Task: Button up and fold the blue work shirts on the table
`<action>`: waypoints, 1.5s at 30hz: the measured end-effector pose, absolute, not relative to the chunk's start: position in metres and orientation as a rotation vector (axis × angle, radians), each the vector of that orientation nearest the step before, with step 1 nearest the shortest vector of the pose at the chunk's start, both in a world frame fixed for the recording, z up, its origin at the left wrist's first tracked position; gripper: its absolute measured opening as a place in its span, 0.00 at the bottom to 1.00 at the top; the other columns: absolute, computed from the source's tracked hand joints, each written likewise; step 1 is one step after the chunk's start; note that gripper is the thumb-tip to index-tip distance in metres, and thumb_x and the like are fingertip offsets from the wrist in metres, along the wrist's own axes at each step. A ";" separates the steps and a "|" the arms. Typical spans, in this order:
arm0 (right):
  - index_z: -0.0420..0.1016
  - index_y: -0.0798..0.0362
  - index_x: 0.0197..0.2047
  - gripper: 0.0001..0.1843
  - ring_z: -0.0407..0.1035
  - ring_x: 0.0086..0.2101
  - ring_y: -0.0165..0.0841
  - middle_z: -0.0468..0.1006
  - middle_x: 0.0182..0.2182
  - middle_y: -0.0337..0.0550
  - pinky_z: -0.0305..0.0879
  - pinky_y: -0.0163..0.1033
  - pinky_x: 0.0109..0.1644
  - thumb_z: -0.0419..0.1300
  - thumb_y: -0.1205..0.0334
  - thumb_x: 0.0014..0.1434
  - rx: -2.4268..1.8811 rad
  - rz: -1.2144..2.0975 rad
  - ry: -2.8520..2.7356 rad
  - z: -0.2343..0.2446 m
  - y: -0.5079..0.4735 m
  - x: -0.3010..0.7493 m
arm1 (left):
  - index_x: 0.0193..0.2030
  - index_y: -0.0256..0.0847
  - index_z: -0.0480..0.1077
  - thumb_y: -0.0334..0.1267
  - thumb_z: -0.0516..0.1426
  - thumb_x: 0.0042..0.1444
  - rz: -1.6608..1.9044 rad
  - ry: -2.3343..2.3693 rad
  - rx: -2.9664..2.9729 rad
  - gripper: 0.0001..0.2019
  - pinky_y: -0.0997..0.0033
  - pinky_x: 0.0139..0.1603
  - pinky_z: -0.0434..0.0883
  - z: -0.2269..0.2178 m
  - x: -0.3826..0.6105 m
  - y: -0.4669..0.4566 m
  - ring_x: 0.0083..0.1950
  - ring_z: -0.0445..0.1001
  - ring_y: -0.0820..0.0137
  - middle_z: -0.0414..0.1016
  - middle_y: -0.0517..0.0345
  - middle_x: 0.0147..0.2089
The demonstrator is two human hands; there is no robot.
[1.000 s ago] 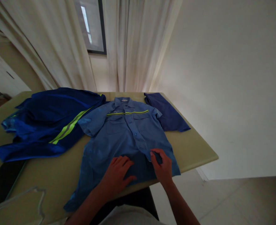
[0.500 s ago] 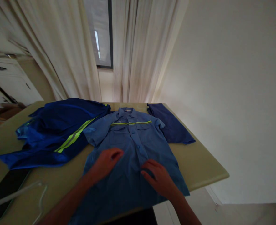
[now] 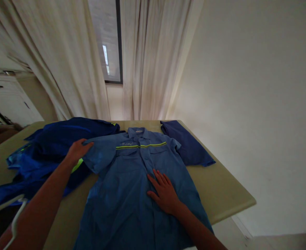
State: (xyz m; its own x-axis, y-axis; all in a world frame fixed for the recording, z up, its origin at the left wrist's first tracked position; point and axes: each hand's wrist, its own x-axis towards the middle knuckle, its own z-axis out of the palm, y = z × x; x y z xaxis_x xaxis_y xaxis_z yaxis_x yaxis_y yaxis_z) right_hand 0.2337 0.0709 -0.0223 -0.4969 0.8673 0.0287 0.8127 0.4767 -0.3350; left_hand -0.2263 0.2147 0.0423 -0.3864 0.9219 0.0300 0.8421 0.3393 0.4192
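Observation:
A blue short-sleeved work shirt (image 3: 127, 177) lies front up on the table, collar toward the window, with a yellow-green stripe and pale lettering across its chest. My left hand (image 3: 79, 150) pinches the end of the shirt's left-side sleeve, pulled out sideways. Flat on the shirt's front, by the button placket, my right hand (image 3: 164, 192) rests with its fingers spread. Behind my left forearm is a crumpled darker blue garment (image 3: 54, 139) with a bright reflective band, partly hidden by the arm and the sleeve.
A folded navy garment (image 3: 186, 144) lies at the table's far right. The pale table (image 3: 226, 187) ends at a rounded right corner near the wall. A white cord or thin frame (image 3: 17, 215) shows at lower left. Curtains (image 3: 153, 62) hang behind.
My left hand has moved forward and left from above the shirt's middle to its sleeve, gripping and stretching it outward. My right hand has flattened onto the shirt front.

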 end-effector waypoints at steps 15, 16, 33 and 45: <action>0.61 0.60 0.72 0.28 0.57 0.69 0.41 0.61 0.71 0.56 0.50 0.46 0.74 0.51 0.59 0.74 -1.525 0.238 -2.299 0.004 0.309 0.216 | 0.64 0.28 0.67 0.35 0.45 0.70 0.601 2.110 2.103 0.21 0.63 0.66 0.64 0.003 -0.075 0.291 0.66 0.70 0.58 0.71 0.36 0.65; 0.59 0.62 0.73 0.29 0.55 0.70 0.42 0.59 0.73 0.58 0.49 0.46 0.74 0.52 0.59 0.73 -1.583 0.235 -2.292 0.002 0.329 0.216 | 0.65 0.29 0.66 0.37 0.45 0.71 0.580 2.119 2.090 0.22 0.61 0.65 0.65 0.001 -0.070 0.298 0.65 0.70 0.56 0.70 0.35 0.66; 0.77 0.52 0.49 0.11 0.68 0.51 0.43 0.78 0.48 0.50 0.61 0.45 0.57 0.59 0.64 0.64 -1.462 0.172 -2.274 0.000 0.364 0.249 | 0.53 0.47 0.76 0.39 0.60 0.59 0.714 2.011 2.352 0.15 0.48 0.60 0.58 0.029 -0.071 0.310 0.61 0.65 0.50 0.76 0.48 0.54; 0.78 0.54 0.54 0.25 0.71 0.52 0.50 0.79 0.50 0.56 0.63 0.49 0.57 0.69 0.52 0.55 -1.947 0.347 -1.889 0.007 0.300 0.359 | 0.64 0.48 0.71 0.27 0.53 0.57 0.630 1.747 2.499 0.28 0.47 0.63 0.57 -0.038 -0.063 0.214 0.63 0.68 0.53 0.75 0.47 0.61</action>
